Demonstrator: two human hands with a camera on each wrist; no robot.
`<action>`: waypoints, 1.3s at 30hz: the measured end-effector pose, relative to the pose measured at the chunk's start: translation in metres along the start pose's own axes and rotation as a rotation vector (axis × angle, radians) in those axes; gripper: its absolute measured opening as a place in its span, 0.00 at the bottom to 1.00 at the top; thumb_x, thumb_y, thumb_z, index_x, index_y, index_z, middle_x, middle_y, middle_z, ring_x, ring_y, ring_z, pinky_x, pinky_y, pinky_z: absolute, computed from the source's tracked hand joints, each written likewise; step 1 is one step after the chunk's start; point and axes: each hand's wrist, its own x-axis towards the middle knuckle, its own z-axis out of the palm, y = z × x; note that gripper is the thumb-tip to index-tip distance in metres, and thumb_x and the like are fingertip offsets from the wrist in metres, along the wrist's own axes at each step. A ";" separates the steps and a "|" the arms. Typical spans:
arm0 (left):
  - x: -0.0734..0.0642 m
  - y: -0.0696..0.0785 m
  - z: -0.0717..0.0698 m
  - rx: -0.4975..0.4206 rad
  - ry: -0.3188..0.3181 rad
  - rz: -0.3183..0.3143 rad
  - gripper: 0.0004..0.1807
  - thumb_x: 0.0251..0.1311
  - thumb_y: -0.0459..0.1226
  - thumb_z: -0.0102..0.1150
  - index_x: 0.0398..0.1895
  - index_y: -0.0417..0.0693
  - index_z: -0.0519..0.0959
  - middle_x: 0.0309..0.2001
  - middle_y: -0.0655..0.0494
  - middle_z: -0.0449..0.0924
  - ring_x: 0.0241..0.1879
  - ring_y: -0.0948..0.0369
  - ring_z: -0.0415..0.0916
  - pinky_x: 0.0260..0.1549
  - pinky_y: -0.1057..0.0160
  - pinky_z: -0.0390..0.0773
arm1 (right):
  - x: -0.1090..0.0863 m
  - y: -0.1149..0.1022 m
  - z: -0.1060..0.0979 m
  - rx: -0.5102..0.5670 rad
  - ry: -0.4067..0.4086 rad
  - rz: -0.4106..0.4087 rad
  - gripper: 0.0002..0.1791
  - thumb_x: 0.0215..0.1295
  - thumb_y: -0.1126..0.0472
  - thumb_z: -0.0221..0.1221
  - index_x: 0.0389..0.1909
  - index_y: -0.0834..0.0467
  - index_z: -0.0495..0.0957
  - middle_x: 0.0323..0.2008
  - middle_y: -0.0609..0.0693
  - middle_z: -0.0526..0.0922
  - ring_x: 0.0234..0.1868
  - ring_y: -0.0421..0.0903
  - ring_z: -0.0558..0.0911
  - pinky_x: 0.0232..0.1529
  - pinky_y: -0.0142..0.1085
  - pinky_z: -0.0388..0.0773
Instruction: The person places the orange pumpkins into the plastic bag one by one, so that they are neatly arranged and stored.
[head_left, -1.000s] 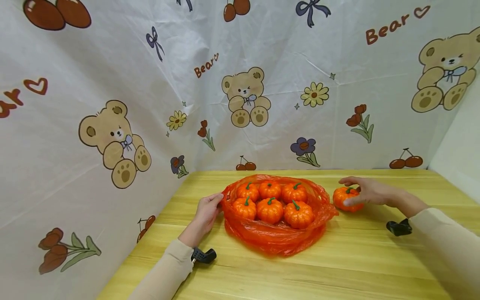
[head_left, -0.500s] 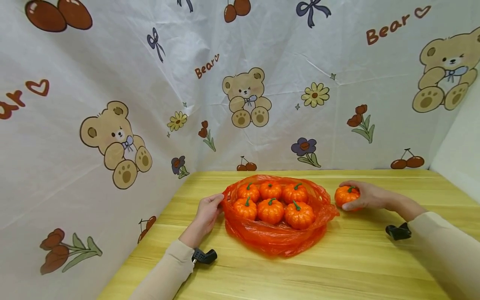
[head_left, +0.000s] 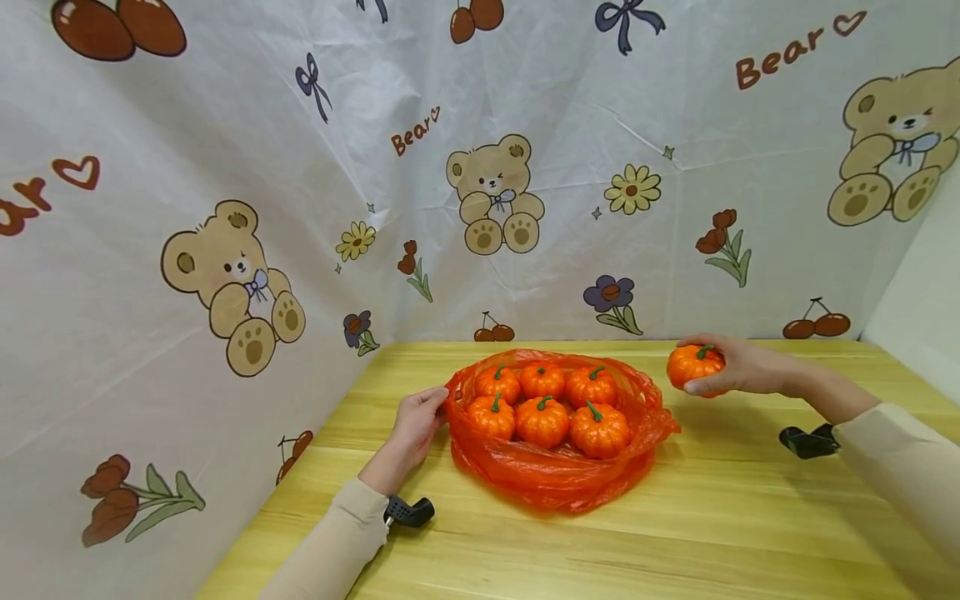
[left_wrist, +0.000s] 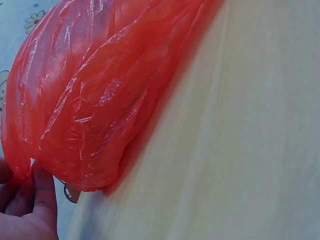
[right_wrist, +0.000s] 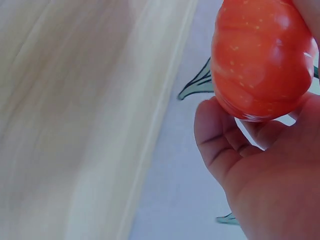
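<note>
A red plastic bag (head_left: pixel 547 482) stands on the table with its mouth spread wide, and several small orange pumpkins (head_left: pixel 542 422) with green stems sit inside it in two rows. The bag's left rim is pinched by my left hand (head_left: pixel 411 425); in the left wrist view those fingers (left_wrist: pixel 46 192) hold gathered plastic. To the right of the bag, my right hand (head_left: pixel 750 367) grips one more pumpkin (head_left: pixel 692 367) between thumb and fingers, raised above the table. The right wrist view shows that pumpkin's shiny ribbed side (right_wrist: pixel 262 60) close up.
The wooden table (head_left: pixel 675 533) runs back to a white cloth (head_left: pixel 555 92) printed with bears and flowers, which also hangs along the left. A white wall (head_left: pixel 926 283) borders the right side. Black camera mounts (head_left: pixel 408 512) are worn at both wrists.
My right hand has closed around the lone pumpkin and lifted it off the table. The left hand and the bag have stayed where they were.
</note>
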 end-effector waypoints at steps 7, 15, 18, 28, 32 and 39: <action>-0.001 -0.001 -0.001 0.012 -0.001 0.006 0.20 0.78 0.35 0.52 0.64 0.30 0.77 0.66 0.36 0.74 0.53 0.57 0.80 0.48 0.67 0.84 | -0.003 -0.029 -0.004 0.006 -0.021 -0.043 0.40 0.67 0.51 0.69 0.74 0.58 0.62 0.53 0.56 0.78 0.47 0.49 0.78 0.42 0.37 0.82; -0.001 -0.003 -0.002 0.003 0.006 0.006 0.19 0.77 0.35 0.52 0.62 0.30 0.78 0.64 0.37 0.76 0.49 0.59 0.80 0.47 0.67 0.84 | -0.001 -0.068 0.001 -0.008 -0.054 -0.078 0.41 0.64 0.48 0.70 0.73 0.54 0.64 0.52 0.55 0.79 0.46 0.50 0.80 0.43 0.37 0.82; -0.002 -0.002 -0.001 0.002 0.006 0.006 0.19 0.77 0.34 0.52 0.62 0.30 0.78 0.64 0.38 0.76 0.49 0.59 0.80 0.48 0.67 0.84 | 0.003 -0.082 0.005 -0.013 -0.078 -0.085 0.41 0.64 0.46 0.71 0.73 0.52 0.64 0.53 0.55 0.80 0.47 0.50 0.81 0.44 0.38 0.83; -0.003 -0.002 -0.001 0.009 -0.008 -0.002 0.20 0.78 0.35 0.51 0.64 0.30 0.77 0.66 0.36 0.74 0.52 0.58 0.80 0.49 0.66 0.84 | 0.023 -0.116 0.031 -0.076 -0.147 -0.172 0.43 0.62 0.43 0.71 0.75 0.46 0.63 0.59 0.51 0.78 0.57 0.49 0.78 0.56 0.42 0.80; -0.002 -0.001 -0.001 0.007 -0.012 -0.003 0.20 0.78 0.35 0.51 0.65 0.30 0.76 0.68 0.35 0.73 0.55 0.56 0.79 0.51 0.65 0.84 | 0.034 -0.125 0.042 -0.068 -0.187 -0.230 0.43 0.61 0.44 0.72 0.74 0.44 0.64 0.62 0.49 0.75 0.60 0.49 0.76 0.62 0.45 0.76; 0.000 0.000 0.000 -0.005 -0.018 0.001 0.20 0.78 0.34 0.50 0.65 0.30 0.76 0.68 0.35 0.72 0.57 0.56 0.78 0.51 0.66 0.83 | 0.050 -0.138 0.057 -0.079 -0.282 -0.260 0.45 0.61 0.47 0.73 0.76 0.42 0.62 0.68 0.47 0.70 0.66 0.50 0.72 0.69 0.51 0.71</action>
